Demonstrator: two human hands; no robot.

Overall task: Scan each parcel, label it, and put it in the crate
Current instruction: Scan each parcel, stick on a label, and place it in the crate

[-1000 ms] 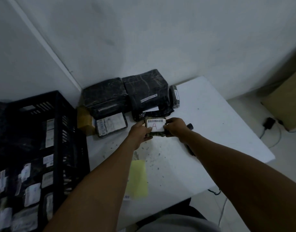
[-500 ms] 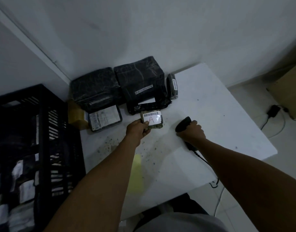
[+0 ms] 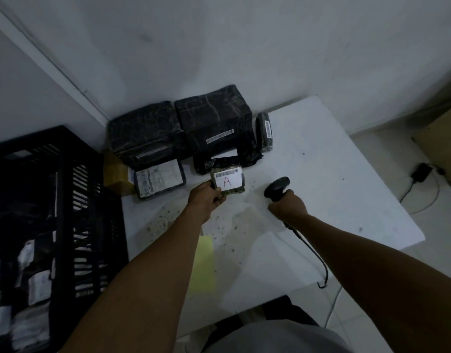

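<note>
My left hand (image 3: 205, 198) grips a small dark parcel (image 3: 228, 181) by its left edge, just above the white table (image 3: 321, 174). The parcel's white label shows a barcode and a red letter A. My right hand (image 3: 288, 205) grips the handle of a black barcode scanner (image 3: 276, 187), whose head points up and left toward the parcel. More black-wrapped parcels (image 3: 214, 123) are piled at the table's far edge against the wall. The black crate (image 3: 61, 154) at the left holds several labelled parcels.
A flat parcel with a white label (image 3: 159, 179) and a brown box (image 3: 116, 175) lie near the crate. A yellow sheet (image 3: 204, 266) lies on the table under my left forearm. The scanner cable (image 3: 318, 261) trails off the table's near edge. A cardboard box (image 3: 441, 138) stands on the floor at right.
My right hand left the parcel, took hold of the scanner on the table and lifted its head toward the parcel. My left hand has kept hold of the parcel.
</note>
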